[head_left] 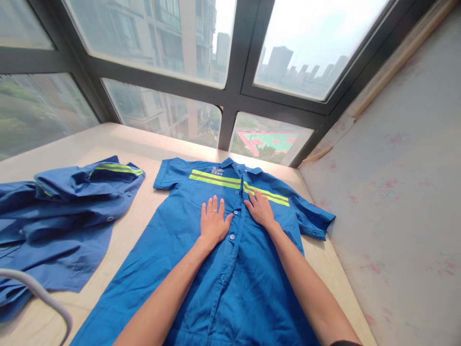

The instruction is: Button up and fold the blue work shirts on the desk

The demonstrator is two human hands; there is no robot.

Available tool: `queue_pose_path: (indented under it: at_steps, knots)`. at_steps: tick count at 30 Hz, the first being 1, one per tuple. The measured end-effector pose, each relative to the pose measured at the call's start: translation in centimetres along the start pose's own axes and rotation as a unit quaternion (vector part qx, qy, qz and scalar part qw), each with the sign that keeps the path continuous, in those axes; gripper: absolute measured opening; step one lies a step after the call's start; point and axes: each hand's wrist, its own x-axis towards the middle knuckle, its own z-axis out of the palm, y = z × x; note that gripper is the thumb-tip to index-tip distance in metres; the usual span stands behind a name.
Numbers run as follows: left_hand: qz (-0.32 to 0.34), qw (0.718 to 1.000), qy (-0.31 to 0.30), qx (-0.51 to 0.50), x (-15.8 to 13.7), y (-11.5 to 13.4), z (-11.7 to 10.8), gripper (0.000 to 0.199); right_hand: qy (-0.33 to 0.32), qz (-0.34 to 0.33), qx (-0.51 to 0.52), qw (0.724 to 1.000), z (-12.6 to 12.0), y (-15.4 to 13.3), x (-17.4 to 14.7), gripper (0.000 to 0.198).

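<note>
A blue short-sleeved work shirt [187, 250] lies spread front up, its collar toward the window. Yellow-green reflective bands [216, 179] cross its chest, and white print sits above the left one. My left hand [214, 222] rests flat on the cloth left of the button placket, fingers apart, a ring on one finger. On the other side of the placket, my right hand [260, 209] presses on the chest just under the band, its fingers spread. Several buttons [232, 237] show down the front. The shirt's lower end runs out of view.
A second blue garment [72, 226] with reflective strips lies crumpled at left. A grey curved tube or cord [39, 290] is at the lower left. Dark-framed windows [237, 96] rise behind the pale wooden surface [118, 254]; a flower-patterned wall [392, 206] bounds the right.
</note>
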Motion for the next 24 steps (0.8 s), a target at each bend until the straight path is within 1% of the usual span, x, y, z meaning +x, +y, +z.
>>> queue_pose_path:
  at_steps: [4, 7, 9, 10, 12, 15, 18, 20, 22, 23, 24]
  knots:
    - [-0.001, 1.000, 0.001, 0.003, -0.3, -1.0, -0.2, 0.068, 0.007, -0.017, 0.016, 1.000, 0.1, 1.5, 0.2, 0.055]
    - [0.025, 1.000, -0.007, 0.001, -0.4, -1.8, -0.4, 0.069, 0.018, -0.039, 0.047, 0.998, 0.1, 2.5, 0.3, 0.051]
    - [0.040, 0.999, -0.013, 0.005, -0.4, -2.7, -0.6, 0.070, 0.025, -0.051, 0.058, 0.997, 0.1, 3.0, 0.2, 0.049]
    - [0.033, 0.999, -0.011, 0.012, -0.3, -3.3, -0.7, 0.070, 0.029, -0.056, 0.057, 0.996, 0.2, 3.1, 0.2, 0.049]
    - [-0.012, 0.999, 0.004, 0.037, -0.2, -5.2, -1.1, 0.072, 0.038, -0.065, 0.052, 0.996, 0.2, 3.2, 0.2, 0.048]
    - [-0.083, 0.994, 0.020, 0.070, -0.1, -8.7, -1.8, 0.073, 0.053, -0.074, 0.055, 0.994, 0.3, 3.1, 0.1, 0.046]
    - [-0.097, 0.993, 0.012, 0.061, -0.3, -11.9, -2.4, 0.069, 0.068, -0.077, 0.064, 0.993, 0.3, 2.9, 0.1, 0.044]
    - [-0.111, 0.993, 0.021, 0.026, -0.4, -13.1, -2.8, 0.065, 0.075, -0.076, 0.067, 0.992, 0.2, 2.9, 0.1, 0.043]
    - [-0.145, 0.988, 0.045, -0.035, 0.0, -13.8, -3.3, 0.060, 0.079, -0.076, 0.069, 0.992, 0.2, 2.8, 0.1, 0.041]
    - [-0.172, 0.980, 0.062, -0.080, 0.4, -14.0, -3.6, 0.056, 0.080, -0.076, 0.069, 0.992, 0.1, 2.8, 0.1, 0.040]
    - [-0.209, 0.963, 0.088, -0.145, 1.0, -14.2, -3.9, 0.053, 0.082, -0.075, 0.068, 0.991, 0.1, 2.7, 0.1, 0.040]
